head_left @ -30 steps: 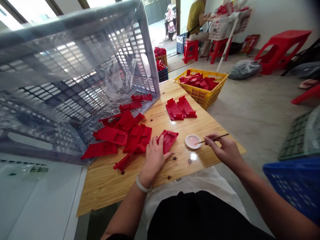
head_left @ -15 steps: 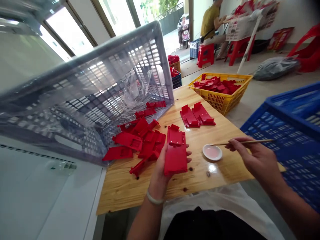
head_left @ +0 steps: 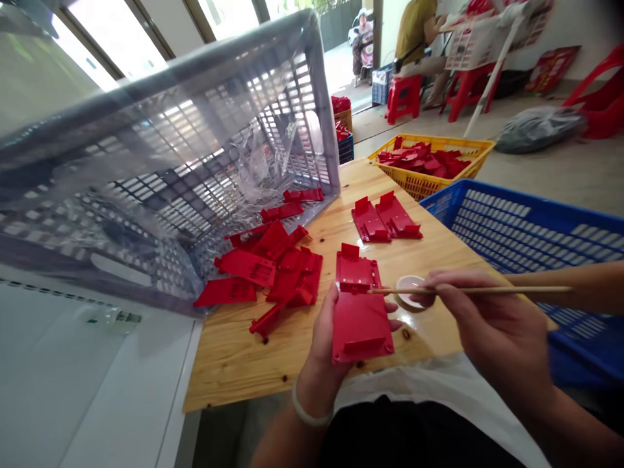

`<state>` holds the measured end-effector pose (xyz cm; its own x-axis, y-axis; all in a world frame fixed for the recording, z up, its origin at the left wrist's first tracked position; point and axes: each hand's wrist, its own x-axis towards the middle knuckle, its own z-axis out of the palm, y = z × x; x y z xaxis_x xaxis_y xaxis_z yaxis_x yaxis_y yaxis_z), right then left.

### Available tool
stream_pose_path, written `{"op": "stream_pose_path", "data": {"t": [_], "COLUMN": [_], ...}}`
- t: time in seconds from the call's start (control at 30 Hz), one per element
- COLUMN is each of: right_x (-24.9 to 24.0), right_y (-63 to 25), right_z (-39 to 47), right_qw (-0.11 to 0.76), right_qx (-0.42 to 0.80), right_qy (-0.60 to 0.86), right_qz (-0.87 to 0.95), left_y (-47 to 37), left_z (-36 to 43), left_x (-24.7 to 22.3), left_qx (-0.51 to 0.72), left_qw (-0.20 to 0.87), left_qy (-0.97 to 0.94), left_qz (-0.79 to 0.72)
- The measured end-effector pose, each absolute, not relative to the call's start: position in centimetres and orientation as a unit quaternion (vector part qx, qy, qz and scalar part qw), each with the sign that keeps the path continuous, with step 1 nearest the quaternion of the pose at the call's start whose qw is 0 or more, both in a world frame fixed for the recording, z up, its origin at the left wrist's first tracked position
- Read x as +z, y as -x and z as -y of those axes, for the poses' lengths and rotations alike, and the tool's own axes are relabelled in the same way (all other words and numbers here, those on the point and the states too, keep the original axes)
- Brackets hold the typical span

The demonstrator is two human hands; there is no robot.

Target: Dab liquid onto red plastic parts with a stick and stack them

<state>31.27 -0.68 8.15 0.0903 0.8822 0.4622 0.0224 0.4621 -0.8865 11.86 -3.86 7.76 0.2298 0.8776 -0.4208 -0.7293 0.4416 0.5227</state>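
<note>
My left hand (head_left: 322, 341) is closed round a red plastic part (head_left: 361, 325), a flat plate with raised tabs, held tilted above the table. My right hand (head_left: 492, 318) pinches a thin wooden stick (head_left: 517, 290). The stick's tip is at the middle of the red part, by its raised edge; I cannot tell whether it touches. Behind my right fingers, partly hidden, is a small white dish (head_left: 405, 282). Two similar red parts (head_left: 371, 221) lie side by side farther back. To the left is a loose pile of red parts (head_left: 287, 273).
A grey crate (head_left: 326, 130) lined with clear plastic lies tipped on the wooden table (head_left: 234, 370), opening toward the pile. A blue crate (head_left: 526, 201) stands right, with another person's forearm (head_left: 585, 283) across it. A yellow basket (head_left: 419, 188) holds red parts. A seated person (head_left: 414, 39) is beyond.
The stick has moved left from the dish to the red part. My left hand has shifted the part slightly right and nearer. The blue crate has changed position, and another person's forearm has appeared.
</note>
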Motion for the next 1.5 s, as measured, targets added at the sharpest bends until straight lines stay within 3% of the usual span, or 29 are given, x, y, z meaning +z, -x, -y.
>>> {"op": "stream_pose_path", "data": {"t": [0.63, 0.77, 1.0, 1.5], "right_x": [7.4, 8.4, 9.3, 9.2], "right_y": [-30.1, -30.5, -30.5, -31.1], "right_z": [0.7, 0.7, 0.2, -0.3], "right_qw": [0.605, 0.613, 0.544, 0.515], "right_qx": [0.342, 0.281, 0.185, 0.120], "right_qy": [0.382, 0.337, 0.214, 0.209], "right_qz": [0.609, 0.657, 0.790, 0.823], "left_y": [-12.2, -12.5, -13.7, -13.4], "left_z": [4.0, 4.1, 4.5, 3.8], "left_x": [7.9, 8.1, 9.0, 7.6], "left_qx": [0.514, 0.528, 0.555, 0.552], "left_qw": [0.783, 0.764, 0.700, 0.711], "left_qy": [-0.083, -0.089, -0.121, -0.123], "left_qz": [-0.340, -0.359, -0.433, -0.418]}}
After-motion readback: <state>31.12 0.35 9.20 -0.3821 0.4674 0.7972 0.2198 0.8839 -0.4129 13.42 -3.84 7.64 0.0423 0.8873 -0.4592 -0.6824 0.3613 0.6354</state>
